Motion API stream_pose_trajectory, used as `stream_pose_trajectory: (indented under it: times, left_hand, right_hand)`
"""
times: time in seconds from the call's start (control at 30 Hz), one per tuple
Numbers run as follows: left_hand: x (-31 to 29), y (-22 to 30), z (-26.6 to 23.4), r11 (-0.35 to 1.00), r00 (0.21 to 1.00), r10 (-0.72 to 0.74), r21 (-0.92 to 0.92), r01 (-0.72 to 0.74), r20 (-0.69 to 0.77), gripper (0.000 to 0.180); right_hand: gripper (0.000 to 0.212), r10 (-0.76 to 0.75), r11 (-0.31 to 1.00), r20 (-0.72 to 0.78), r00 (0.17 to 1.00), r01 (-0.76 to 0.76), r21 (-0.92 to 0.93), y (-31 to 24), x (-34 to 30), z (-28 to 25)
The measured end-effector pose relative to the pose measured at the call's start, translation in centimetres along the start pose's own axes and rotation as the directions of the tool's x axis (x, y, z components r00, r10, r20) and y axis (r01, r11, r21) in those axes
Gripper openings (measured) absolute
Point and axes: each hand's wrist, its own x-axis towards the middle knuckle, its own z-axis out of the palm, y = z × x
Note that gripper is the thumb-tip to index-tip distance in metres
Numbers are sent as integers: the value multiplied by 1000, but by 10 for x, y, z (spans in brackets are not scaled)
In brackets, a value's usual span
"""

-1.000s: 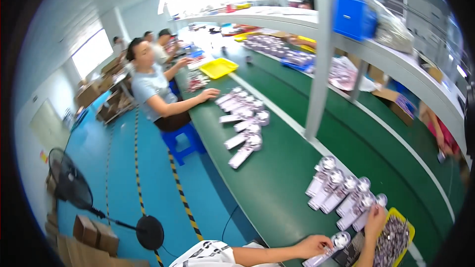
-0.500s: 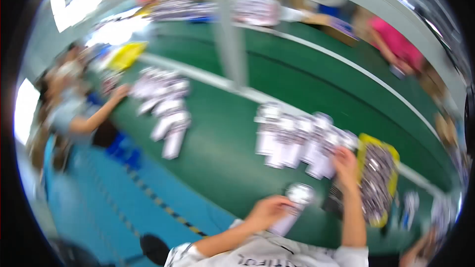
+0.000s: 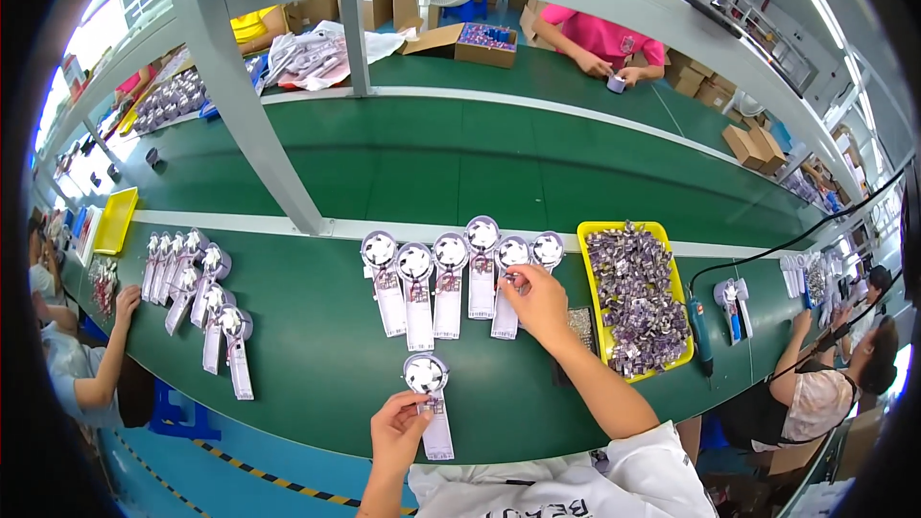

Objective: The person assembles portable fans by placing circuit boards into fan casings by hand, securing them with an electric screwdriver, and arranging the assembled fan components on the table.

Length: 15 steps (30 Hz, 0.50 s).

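Note:
Near the bench's front edge lies an open handheld fan, a pale casing with a round head, white blades and a small circuit board with wires. My left hand pinches it just below its head, thumb and fingers closed. Behind it stands a row of several similar open fans, heads pointing away from me. My right hand reaches to the row's right part, thumb and forefinger closed at the neck of one fan. The fingers partly hide the wires there.
A yellow tray heaped with small parts stands right of the row, a dark box of tiny pieces beside it. Further right lies a teal electric screwdriver. More fans lie left. A grey post rises behind. Co-workers sit around.
My view has turned and steadied, so the bench sits level. Both hands stay at fans: the left at the near one, the right at the row.

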Motion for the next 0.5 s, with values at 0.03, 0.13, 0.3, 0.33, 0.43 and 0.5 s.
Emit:
stream_pose_trajectory:
  times: [0.03, 0.13, 0.3, 0.33, 0.43, 0.5]
  left_hand:
    - [-1, 1, -2, 1000, 1000, -17, -12, 17, 7, 29]
    - [0, -4, -5, 1000, 1000, -15, -25, 16, 24, 27]
    - [6, 5, 0, 1000, 1000, -14, 3, 14, -6, 28]
    - [11, 9, 2, 1000, 1000, 5, 3, -5, 3, 28]
    - [33, 36, 16, 994, 997, 70, 82, -73, 37, 30]
    - [58, 50, 27, 993, 993, 84, 74, -90, 81, 30]
  right_hand:
    - [26, -14, 1000, 1, 1000, 14, -1, 1, 0, 1]
    - [24, -86, 996, 40, 996, 85, 27, 10, 3, 3]
    - [18, -123, 978, -12, 992, 123, 166, 22, 14, 0]
    - [18, -120, 978, -18, 993, 122, 167, 25, 15, -3]
    - [18, -132, 979, -108, 985, 146, 141, 22, 22, -20]
    - [19, -172, 968, -148, 974, 195, 160, 23, 33, -33]
